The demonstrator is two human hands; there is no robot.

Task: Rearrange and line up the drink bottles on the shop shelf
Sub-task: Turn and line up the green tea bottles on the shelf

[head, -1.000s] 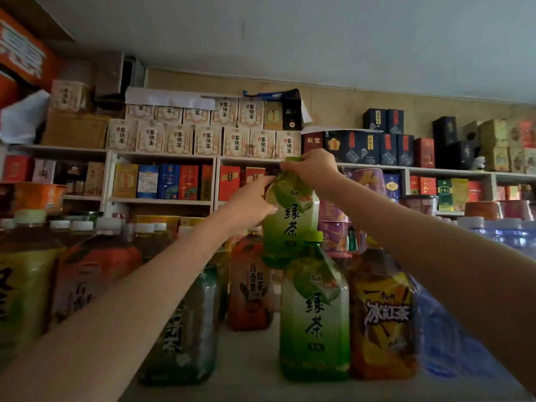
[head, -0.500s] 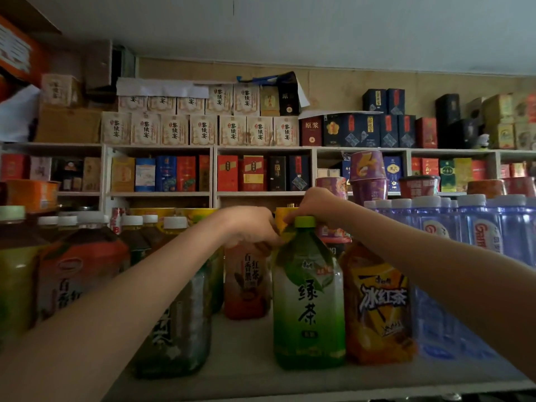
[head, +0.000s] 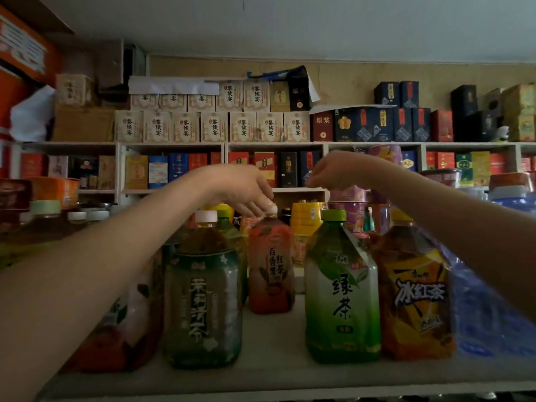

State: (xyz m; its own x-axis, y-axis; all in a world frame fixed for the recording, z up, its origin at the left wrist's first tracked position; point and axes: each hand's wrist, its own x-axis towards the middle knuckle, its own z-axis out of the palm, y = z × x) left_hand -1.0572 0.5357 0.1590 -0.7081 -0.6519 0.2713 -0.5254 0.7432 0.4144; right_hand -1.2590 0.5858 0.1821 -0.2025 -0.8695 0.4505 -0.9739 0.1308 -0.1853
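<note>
Left hand [head: 246, 190] pinches white cap [head: 272, 209] of red tea bottle [head: 271, 271], set back from shelf [head: 272, 343] front edge, near middle. Right hand [head: 339, 171] loosely curled, empty. Bottle likely full, heavy (plastic slick): better hold at neck, not cap.

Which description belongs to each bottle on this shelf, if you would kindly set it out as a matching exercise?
Bottles:
1. green tea bottle
2. iced red tea bottle
3. jasmine tea bottle
4. orange-red bottle

Descriptions:
A. white cap, front row
B. set further back, cap gripped by the left hand
C. yellow cap
D. green cap, front row

Pairs: 1-D, 2-C, 3-A, 4-B
</note>
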